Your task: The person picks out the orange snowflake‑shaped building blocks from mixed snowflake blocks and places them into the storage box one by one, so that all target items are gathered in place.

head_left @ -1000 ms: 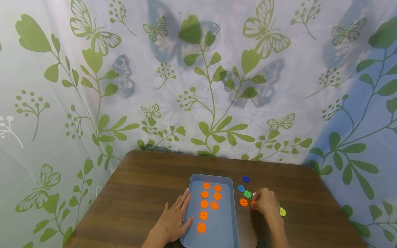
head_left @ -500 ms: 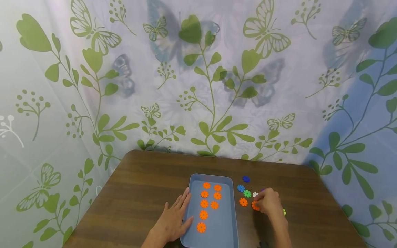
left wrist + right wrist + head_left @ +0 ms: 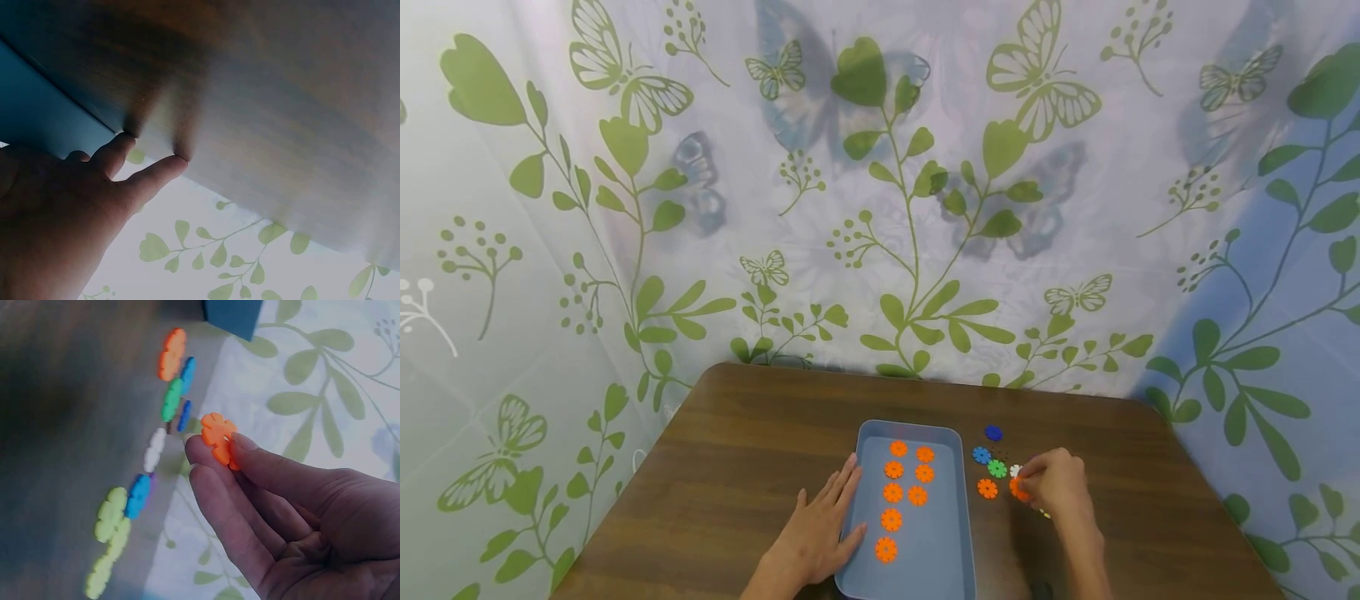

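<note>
My right hand (image 3: 1062, 487) pinches an orange notched plastic disc (image 3: 217, 432) between thumb and fingers; in the right wrist view it is held above the table. My left hand (image 3: 816, 529) lies with fingers extended along the left side of a grey-blue tray (image 3: 932, 550). Inside the tray, several orange discs (image 3: 891, 520) lie flat in two columns. Right of the tray lie another orange disc (image 3: 987, 488), a green disc (image 3: 997, 468), a blue disc (image 3: 981, 455), a dark blue disc (image 3: 993, 432) and a white disc (image 3: 1016, 471). My right hand covers part of this group in the head view.
Yellow-green discs (image 3: 111, 514) and a blue disc (image 3: 138, 495) lie beside the white one in the right wrist view. The brown wooden table (image 3: 760, 433) ends at a curtain (image 3: 820, 208) printed with leaves and butterflies.
My right hand has taken the orange disc between its fingers and shifted slightly right, now hiding most of the yellow-green discs in the head view. The left hand and tray stay in place.
</note>
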Demonstrator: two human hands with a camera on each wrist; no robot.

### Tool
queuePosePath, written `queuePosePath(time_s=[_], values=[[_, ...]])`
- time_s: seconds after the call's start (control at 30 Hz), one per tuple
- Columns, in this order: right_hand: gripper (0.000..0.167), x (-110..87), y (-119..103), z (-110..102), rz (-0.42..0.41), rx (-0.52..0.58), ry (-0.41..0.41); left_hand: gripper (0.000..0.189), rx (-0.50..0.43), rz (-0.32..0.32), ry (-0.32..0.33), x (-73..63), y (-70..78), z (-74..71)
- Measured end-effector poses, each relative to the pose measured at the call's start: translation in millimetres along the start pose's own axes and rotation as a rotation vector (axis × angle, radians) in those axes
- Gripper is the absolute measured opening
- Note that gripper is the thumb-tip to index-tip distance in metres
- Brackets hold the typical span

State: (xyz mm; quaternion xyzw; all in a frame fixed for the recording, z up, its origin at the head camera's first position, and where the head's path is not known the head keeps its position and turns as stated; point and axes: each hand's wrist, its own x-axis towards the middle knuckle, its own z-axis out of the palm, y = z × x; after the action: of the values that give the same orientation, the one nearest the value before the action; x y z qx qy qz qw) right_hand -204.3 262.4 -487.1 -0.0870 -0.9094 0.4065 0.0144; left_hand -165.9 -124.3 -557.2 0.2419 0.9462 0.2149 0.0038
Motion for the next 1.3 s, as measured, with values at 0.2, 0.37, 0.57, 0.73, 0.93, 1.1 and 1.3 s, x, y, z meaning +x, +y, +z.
queuePosePath(time_s=[0.2,0.37,0.57,0.73,0.93,1.1,1.3], values=[[0.005,-5.6,-14.8,-10.3,-0.013,-0.016,0.006,0.078,0.001,0.001,0.002,-1.0,1.5,-1.3],[0.005,-12.5,-27.5,-16.9,-0.050,-0.042,0.036,0.079,0.013,0.017,0.000,-1.4,2.7,-3.9],[0.005,-20.5,-42.1,-22.1,-0.112,-0.091,0.074,0.078,0.006,-0.006,-0.031,-2.0,7.6,-10.5],[0.005,-27.2,-53.9,-24.2,-0.172,-0.108,0.105,0.080,0.013,-0.014,-0.033,-1.7,10.8,-13.5],[0.006,-33.6,-69.7,-22.5,-0.206,-0.061,0.090,0.078,0.019,-0.005,-0.030,-1.7,9.8,-13.2],[0.007,-37.0,-79.3,-17.2,-0.249,-0.047,0.093,0.079,0.012,-0.011,-0.033,-1.3,10.5,-13.6],[0.010,-37.2,-89.7,-10.3,-0.282,-0.051,0.075,0.078,-0.002,0.011,-0.016,-1.6,6.8,-9.4]])
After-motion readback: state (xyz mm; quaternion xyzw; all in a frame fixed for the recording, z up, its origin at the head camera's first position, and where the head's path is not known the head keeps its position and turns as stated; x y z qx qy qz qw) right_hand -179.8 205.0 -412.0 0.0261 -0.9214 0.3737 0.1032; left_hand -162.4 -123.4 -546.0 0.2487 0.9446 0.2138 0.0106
